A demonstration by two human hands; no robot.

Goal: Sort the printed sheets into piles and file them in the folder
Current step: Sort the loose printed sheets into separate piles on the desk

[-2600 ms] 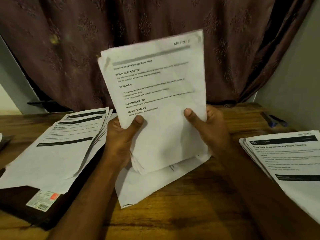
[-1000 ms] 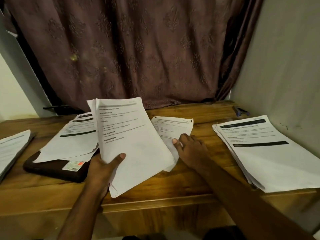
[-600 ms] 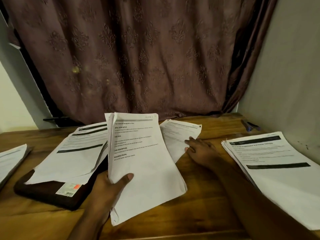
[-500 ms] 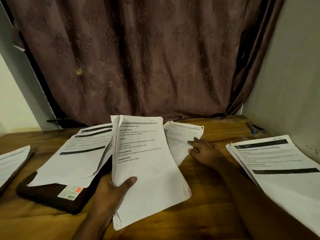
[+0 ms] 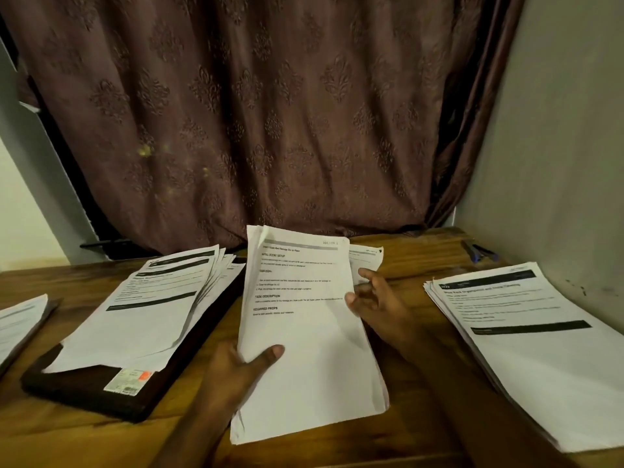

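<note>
My left hand (image 5: pixel 236 369) grips a stack of printed sheets (image 5: pixel 304 332) at its left edge, thumb on top, holding it tilted above the wooden table (image 5: pixel 398 251). My right hand (image 5: pixel 378 302) hovers at the stack's right edge with relaxed, spread fingers and holds nothing. Behind it a single sheet (image 5: pixel 366 260) lies flat on the table. A fanned pile with black header bars (image 5: pixel 158 302) rests on the dark folder (image 5: pixel 101 390) at the left. Another pile (image 5: pixel 533 336) lies at the right.
A further pile of sheets (image 5: pixel 18 324) shows at the far left edge. Blue pens (image 5: pixel 477 253) lie at the back right corner by the wall. A brown patterned curtain (image 5: pixel 253 113) hangs behind the table.
My right hand let go of the stack, laid a single sheet on the table behind it and has now lifted off that sheet toward the stack's right edge. The left hand keeps its grip.
</note>
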